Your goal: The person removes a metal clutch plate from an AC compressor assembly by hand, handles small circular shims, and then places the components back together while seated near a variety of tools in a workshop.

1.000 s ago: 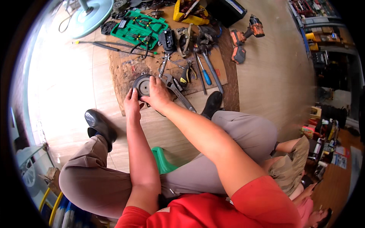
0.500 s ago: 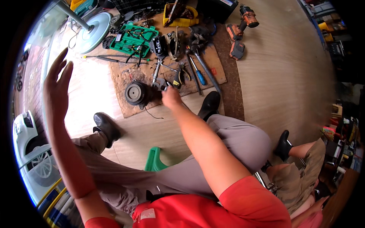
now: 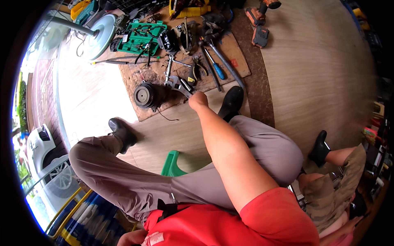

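The right hand (image 3: 198,99) reaches down to the floor and its fingers curl shut on the near end of a silver wrench (image 3: 177,83) — whether they pinch the handle or only press on it cannot be told. The wrench lies on a sheet of brown cardboard (image 3: 236,51), its head toward a black round pulley part (image 3: 144,95) that sits just beside it at the sheet's left edge; a thin wire trails from that part onto the wood floor (image 3: 328,74). The left hand is out of sight.

Behind the pulley an open green tool case (image 3: 132,41) holds dark pliers-like tools in its moulded tray. Further back a yellow box (image 3: 189,9) has some tools inside, too small to make out.

Spread over the cardboard are a blue-handled screwdriver (image 3: 218,70), pliers (image 3: 193,74) and a long hammer (image 3: 223,63). A drill (image 3: 258,24) rests on the dark mat strip to the right.

The person sits on a green stool (image 3: 171,163), black shoes (image 3: 232,101) planted either side — another seated person's leg and shoe (image 3: 319,143) show at the right.
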A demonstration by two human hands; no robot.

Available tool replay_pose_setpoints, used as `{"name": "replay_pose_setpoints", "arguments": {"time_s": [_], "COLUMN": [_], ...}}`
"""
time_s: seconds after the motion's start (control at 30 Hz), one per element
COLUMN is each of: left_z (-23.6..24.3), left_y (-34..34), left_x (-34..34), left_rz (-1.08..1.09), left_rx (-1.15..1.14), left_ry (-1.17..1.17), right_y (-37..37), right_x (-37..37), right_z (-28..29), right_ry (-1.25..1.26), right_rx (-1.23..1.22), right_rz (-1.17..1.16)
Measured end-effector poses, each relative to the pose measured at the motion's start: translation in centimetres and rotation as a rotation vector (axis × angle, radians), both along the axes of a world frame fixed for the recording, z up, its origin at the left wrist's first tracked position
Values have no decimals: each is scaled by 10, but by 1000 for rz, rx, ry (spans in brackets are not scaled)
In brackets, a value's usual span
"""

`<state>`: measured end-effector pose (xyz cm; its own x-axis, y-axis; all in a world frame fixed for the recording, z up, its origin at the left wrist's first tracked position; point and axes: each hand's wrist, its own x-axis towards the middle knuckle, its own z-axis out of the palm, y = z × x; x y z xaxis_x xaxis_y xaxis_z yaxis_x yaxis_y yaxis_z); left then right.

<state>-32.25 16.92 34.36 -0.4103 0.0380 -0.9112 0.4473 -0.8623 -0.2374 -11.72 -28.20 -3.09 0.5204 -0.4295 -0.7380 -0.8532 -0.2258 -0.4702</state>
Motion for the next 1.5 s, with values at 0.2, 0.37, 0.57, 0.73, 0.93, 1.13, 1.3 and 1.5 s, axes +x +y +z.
{"name": "replay_pose_setpoints", "arguments": {"time_s": [0.2,0.37,0.57,0.73,0.93,1.13,1.3,1.5], "left_z": [-1,-26,-66,-90,-103,-110,-112,-121], "left_y": [16,15,5,2,8,19,22,25], "left_x": [-45,-67,-78,-76,-77,-80,-78,-77], "left_rz": [155,232,323,377,422,454,465,476], "left_rx": [206,277,271,240,225,228,233,217], "left_ry": [-232,-343,-441,-503,-557,-592,-614,-637], "right_y": [7,4,5,9,9,22,49,62], "right_x": [10,16,17,20,25,47,74,76], "right_z": [0,-14,-15,-20,-19,-21,-5,3], "right_ry": [-51,-69,-56,-117,-129,-209,-321,-333], "right_rx": [-9,-67,-90,-115,-91,-170,-123,-121], "right_rz": [5,8,47,114,183,227,264,358]}}
